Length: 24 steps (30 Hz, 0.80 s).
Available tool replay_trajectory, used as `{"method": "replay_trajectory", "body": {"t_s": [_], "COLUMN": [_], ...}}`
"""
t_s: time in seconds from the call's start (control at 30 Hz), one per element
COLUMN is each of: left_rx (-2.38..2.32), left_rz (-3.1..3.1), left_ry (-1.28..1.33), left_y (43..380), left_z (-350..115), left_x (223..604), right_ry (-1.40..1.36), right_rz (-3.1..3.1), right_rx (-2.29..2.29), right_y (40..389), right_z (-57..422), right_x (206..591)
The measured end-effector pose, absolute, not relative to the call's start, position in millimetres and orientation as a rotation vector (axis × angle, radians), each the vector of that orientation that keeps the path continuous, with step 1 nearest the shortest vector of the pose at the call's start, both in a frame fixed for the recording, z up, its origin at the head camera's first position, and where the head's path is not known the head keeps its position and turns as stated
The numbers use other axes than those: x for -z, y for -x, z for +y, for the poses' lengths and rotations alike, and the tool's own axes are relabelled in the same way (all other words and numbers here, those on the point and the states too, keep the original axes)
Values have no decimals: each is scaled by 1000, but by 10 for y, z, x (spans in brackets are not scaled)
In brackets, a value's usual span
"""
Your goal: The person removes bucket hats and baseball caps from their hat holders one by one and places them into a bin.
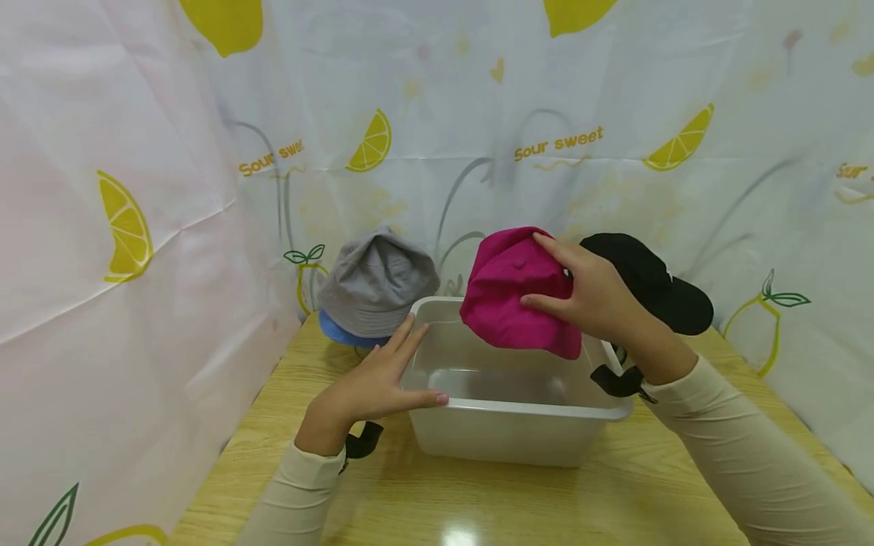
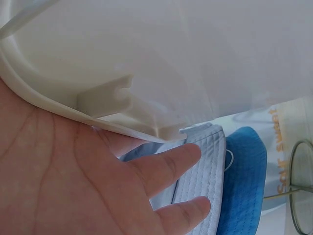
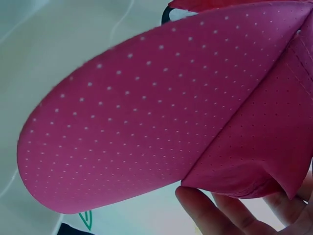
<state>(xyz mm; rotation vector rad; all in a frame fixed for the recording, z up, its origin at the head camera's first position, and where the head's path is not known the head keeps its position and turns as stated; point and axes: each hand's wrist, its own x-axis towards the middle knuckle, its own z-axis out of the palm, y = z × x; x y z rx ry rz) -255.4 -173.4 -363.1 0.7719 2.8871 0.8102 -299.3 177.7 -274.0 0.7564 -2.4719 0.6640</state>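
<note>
A pink baseball cap with a dotted brim is held by my right hand, thumb on the front and fingers over the top, above the white plastic bin. In the right wrist view the pink cap fills the middle, with fingertips at its lower edge. My left hand rests on the bin's left side, fingers spread straight along the rim and thumb over the front edge. Past its fingertips in the left wrist view are a grey bucket hat and a blue hat brim.
Behind the bin's left corner the grey bucket hat sits over the blue one, near a wire stand. A black cap is at the back right. Lemon-printed cloth surrounds the wooden table. Wrist camera mounts jut out below both hands.
</note>
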Motion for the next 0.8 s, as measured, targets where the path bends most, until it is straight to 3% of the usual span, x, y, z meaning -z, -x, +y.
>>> {"method": "replay_trajectory", "body": {"t_s": [0.8], "left_rx": [-815], "left_rz": [2882], "left_ry": [-756], "left_y": [2546], "left_z": [-1737], "left_x": [3621], "right_ry": [-955], "right_rz": [-2570], "right_rx": [-579], "right_y": [3058], "right_z": [1625], "right_x": [2964]}}
